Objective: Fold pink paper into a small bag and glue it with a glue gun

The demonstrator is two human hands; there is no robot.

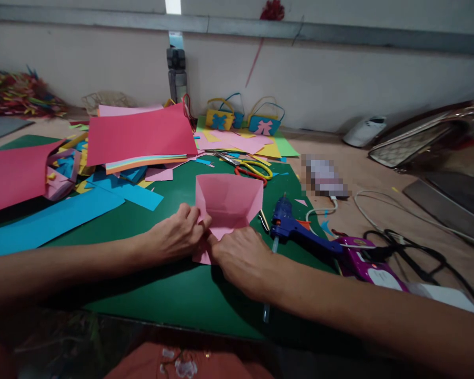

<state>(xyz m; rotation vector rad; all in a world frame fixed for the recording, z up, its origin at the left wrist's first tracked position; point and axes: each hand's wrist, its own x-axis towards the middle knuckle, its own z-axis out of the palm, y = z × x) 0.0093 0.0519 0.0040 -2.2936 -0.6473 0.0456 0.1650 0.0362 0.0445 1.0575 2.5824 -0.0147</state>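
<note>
Beneath a pale wall (122, 63) crossed by a grey rail (233, 25), the scrap-strewn green desk (154, 295) lay under the left hand (187, 230) and right hand (243, 257), both closed on folded pink paper (226, 205).

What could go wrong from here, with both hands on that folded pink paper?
The left grip and right grip press close together on the near part of the pink paper, so uneven pressure might crease or tear it. The right forearm crosses over the clear glue stick in the blue glue gun; a sideways move could drag the gun.
</note>
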